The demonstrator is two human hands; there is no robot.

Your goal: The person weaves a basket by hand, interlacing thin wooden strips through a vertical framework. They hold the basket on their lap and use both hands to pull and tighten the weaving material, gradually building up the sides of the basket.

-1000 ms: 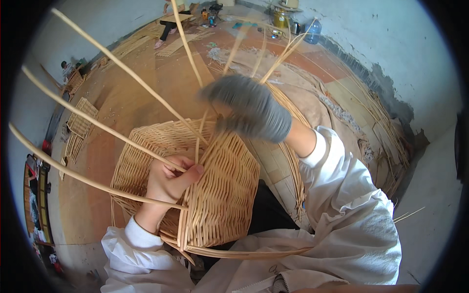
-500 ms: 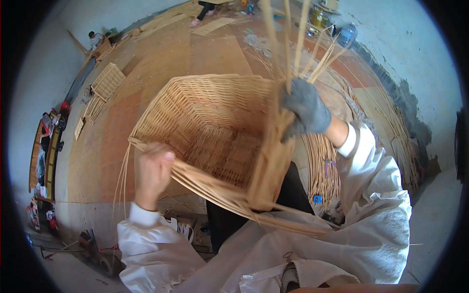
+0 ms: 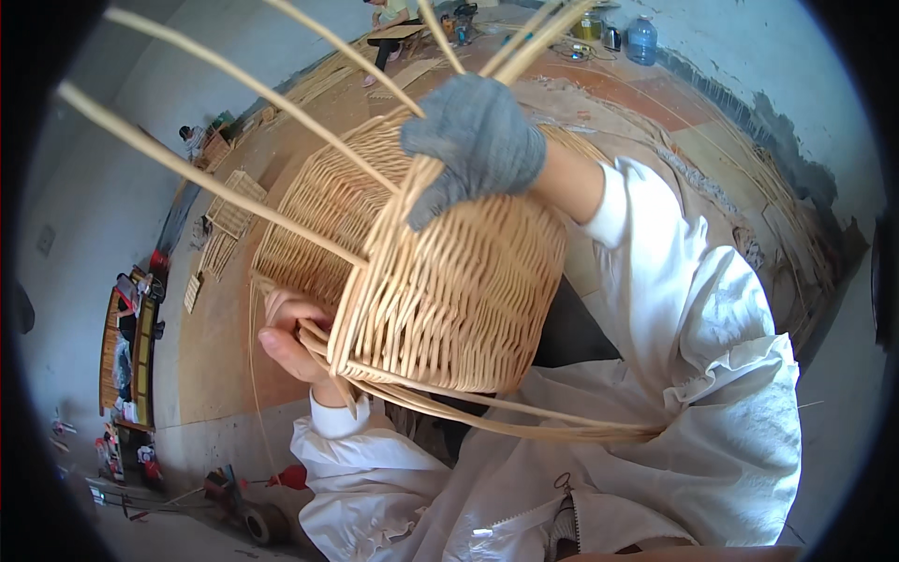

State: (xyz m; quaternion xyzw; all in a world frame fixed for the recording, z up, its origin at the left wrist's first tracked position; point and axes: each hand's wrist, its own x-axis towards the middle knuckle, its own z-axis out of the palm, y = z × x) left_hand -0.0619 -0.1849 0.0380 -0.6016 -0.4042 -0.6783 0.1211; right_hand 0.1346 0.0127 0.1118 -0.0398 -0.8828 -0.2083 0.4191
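1. The wicker basket (image 3: 459, 300), in the middle of the frame, sits tilted above the person's dark trousers (image 3: 573, 323), its opening turned toward the upper left. A strip of woven inner wall shows; the bottom is hidden, so I cannot tell whether anything lies inside.
2. The right hand (image 3: 438, 159), in a grey glove, grasps the basket's upper corner, fingers over the far side and thumb on the near one.
3. The bare left hand (image 3: 295, 332) is curled around rim canes (image 3: 311, 342) at the lower left corner of the opening.
4. Other containers stand in the upper right of the frame: a blue water bottle (image 3: 641, 42) and, beside a small metallic vessel (image 3: 611, 39), a yellowish can (image 3: 587, 26). What they hold is too small to tell.
5. Pale unwoven stakes (image 3: 211, 194) jut from the rim and fan out to the upper left and top of the frame.
6. A bundle of long canes (image 3: 543, 431) runs from the lower rim rightward across the white jacket (image 3: 609, 468), close to the body.
7. Left of the basket, brown floor (image 3: 211, 351) stretches toward a wooden bench (image 3: 140, 361); on the right, the sleeve (image 3: 646, 262) closes in.
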